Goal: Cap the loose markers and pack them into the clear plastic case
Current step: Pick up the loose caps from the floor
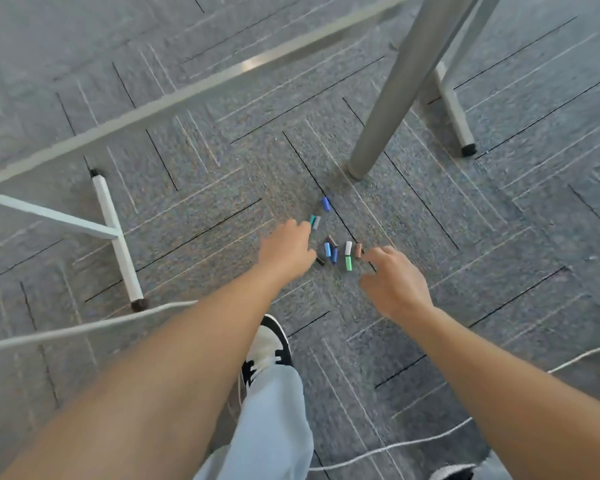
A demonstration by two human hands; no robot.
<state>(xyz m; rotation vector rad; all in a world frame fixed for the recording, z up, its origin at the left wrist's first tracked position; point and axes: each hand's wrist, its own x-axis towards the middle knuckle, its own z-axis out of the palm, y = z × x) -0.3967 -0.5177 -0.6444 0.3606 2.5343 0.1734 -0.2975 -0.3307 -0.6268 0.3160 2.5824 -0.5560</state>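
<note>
Several small marker caps lie scattered on the grey carpet: a blue cap (325,204), a teal and grey pair (314,221), light and dark blue caps (330,252), a white cap (348,248), a green cap (349,263), a pinkish cap (358,250) and a black cap (320,261). My left hand (286,251) reaches down with its fingertips at the teal and grey pair. My right hand (394,284) hovers just right of the pinkish cap, fingers spread, holding nothing. No markers or clear case are in view.
A thick grey table leg (392,98) stands just behind the caps. A white frame foot (116,233) lies at the left, another (452,109) at the right. White cables (84,327) cross the floor. My shoe (267,348) and trouser leg are below my hands.
</note>
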